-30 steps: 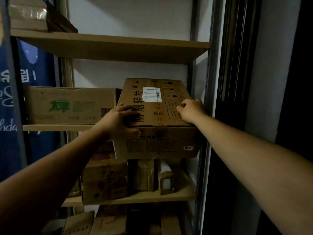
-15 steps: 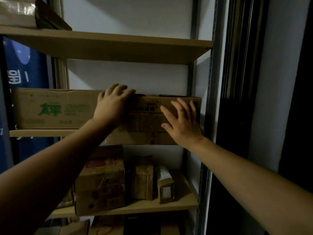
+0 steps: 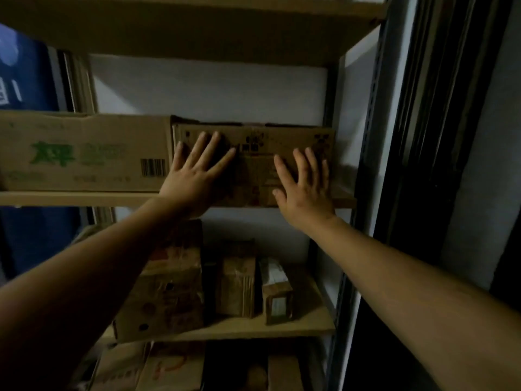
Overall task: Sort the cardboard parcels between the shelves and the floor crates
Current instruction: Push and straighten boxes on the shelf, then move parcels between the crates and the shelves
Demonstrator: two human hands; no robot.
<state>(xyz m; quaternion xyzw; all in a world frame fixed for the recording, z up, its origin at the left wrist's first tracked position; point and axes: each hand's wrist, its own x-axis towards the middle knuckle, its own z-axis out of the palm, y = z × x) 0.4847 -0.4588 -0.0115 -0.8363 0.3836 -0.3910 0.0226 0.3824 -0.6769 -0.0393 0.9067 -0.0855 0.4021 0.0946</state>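
Head view, centre of frame: left hand (image 3: 194, 176) and right hand (image 3: 304, 193) both lie flat with fingers spread, gripping nothing, palms pressed on the front face of the cardboard parcel (image 3: 253, 173). It sits on the middle shelf (image 3: 70, 198), just beside the green-printed box (image 3: 84, 153) at left. Push evenly with both palms so it slides back square, not skewed.

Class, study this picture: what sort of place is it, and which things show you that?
Probably a storeroom or parcel depot: tall shelves holding cardboard boxes, one bearing a barcode, and smaller parcels on the shelf below.
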